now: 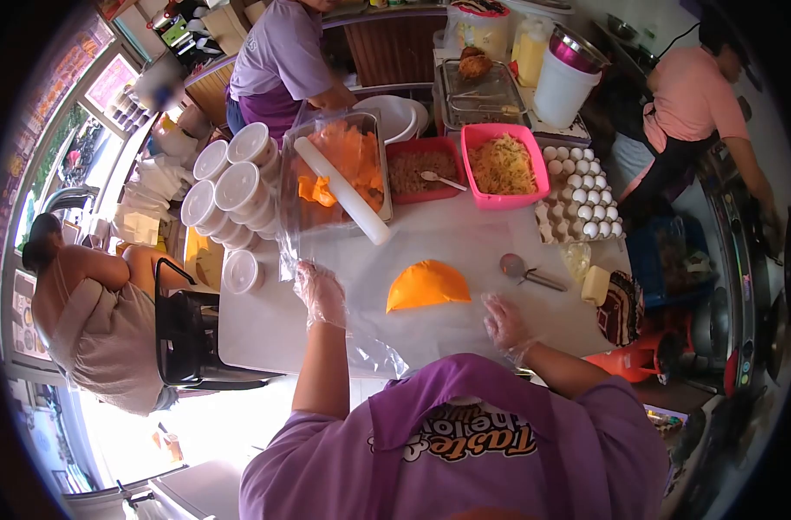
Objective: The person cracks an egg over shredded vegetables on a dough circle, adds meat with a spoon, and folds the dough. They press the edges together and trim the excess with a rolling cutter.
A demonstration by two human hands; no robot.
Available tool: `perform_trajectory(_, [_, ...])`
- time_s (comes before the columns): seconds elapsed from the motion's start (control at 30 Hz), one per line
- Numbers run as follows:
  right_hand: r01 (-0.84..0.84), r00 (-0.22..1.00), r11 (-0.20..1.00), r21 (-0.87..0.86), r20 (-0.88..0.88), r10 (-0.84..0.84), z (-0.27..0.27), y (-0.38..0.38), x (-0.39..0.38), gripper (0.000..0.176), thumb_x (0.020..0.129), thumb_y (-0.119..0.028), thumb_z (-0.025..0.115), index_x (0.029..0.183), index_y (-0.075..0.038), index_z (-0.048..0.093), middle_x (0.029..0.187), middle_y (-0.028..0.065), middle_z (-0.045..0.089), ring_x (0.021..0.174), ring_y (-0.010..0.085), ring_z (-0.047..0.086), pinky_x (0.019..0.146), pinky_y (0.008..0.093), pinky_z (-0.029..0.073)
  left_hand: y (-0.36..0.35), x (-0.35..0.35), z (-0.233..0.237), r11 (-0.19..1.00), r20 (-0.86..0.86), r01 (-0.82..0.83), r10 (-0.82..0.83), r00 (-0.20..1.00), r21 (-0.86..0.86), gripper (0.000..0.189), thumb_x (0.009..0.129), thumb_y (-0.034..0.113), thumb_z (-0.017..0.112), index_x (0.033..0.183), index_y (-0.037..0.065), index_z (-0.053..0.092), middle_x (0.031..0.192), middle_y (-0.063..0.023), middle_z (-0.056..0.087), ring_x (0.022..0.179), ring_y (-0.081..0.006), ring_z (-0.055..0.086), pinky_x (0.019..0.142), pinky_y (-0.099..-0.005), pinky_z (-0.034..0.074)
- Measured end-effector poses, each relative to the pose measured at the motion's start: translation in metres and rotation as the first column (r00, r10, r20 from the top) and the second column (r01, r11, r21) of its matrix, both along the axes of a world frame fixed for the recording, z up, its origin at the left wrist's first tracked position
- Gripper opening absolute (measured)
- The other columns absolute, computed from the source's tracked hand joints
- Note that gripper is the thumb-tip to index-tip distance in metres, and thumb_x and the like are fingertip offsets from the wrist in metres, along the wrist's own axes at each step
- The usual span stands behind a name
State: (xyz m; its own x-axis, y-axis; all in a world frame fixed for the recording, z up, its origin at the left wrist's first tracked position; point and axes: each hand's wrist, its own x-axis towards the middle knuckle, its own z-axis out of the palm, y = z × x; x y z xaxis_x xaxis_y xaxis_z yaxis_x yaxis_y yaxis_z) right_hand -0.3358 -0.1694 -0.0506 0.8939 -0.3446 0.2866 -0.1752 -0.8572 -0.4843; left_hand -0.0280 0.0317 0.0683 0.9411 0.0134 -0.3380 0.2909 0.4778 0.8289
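A folded half-moon of orange dough (428,286) lies flat on a clear plastic sheet (369,334) in the middle of the table. My left hand (320,293), in a clear plastic glove, is left of the dough with its fingers closed on the sheet's edge. To the right of the dough, my gloved right hand (505,324) rests low over the table, fingers loosely bent and apart, with nothing visible in them. Beyond it lies a pastry wheel (534,273). A white rolling pin (341,191) leans across a tray of orange dough (352,143).
Stacked lidded tubs (239,186) stand at the left. Behind are a red tray of filling (423,165) with a spoon and a pink basin of shredded food (502,169). Egg trays (582,195) sit at the right. Co-workers (278,61) stand behind and at right; another person sits left.
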Motion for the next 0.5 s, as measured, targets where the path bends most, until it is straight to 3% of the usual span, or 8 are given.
perform_trajectory(0.17, [0.007,1.000,1.000,0.006,-0.001,-0.007,0.002,0.000,0.000,0.046,0.082,-0.012,0.059,0.126,-0.003,0.050,0.123,0.0185,0.051,0.113,0.0353,0.050,0.099,0.0426,0.040,0.008,-0.006,0.000,0.980,-0.088,0.038,-0.021,0.996,0.197,0.035,0.096,0.047,0.041,0.076,0.019,0.043,0.050,0.0047,0.034,0.037,-0.0083,0.030,0.033,-0.0236,0.023])
perform_trajectory(0.27, [0.004,1.000,0.999,0.043,0.000,-0.004,0.003,-0.001,0.001,0.045,0.081,-0.011,0.060,0.124,-0.002,0.051,0.123,0.0189,0.051,0.112,0.0357,0.051,0.098,0.0424,0.040,0.010,-0.003,-0.006,0.994,-0.071,-0.061,0.068,0.995,0.090,0.038,0.096,0.049,0.038,0.076,0.017,0.043,0.049,0.0042,0.034,0.037,-0.0090,0.030,0.032,-0.0239,0.023])
perform_trajectory(0.5, [-0.003,1.000,0.999,0.042,0.017,0.002,-0.002,0.002,-0.001,0.040,0.082,-0.008,0.058,0.121,0.000,0.051,0.125,0.0166,0.051,0.118,0.0352,0.047,0.100,0.0427,0.039,0.032,-0.004,-0.011,0.988,-0.193,-0.095,0.117,0.974,0.119,0.033,0.095,0.040,0.048,0.074,0.016,0.043,0.050,0.0037,0.037,0.039,-0.0087,0.034,0.034,-0.0233,0.027])
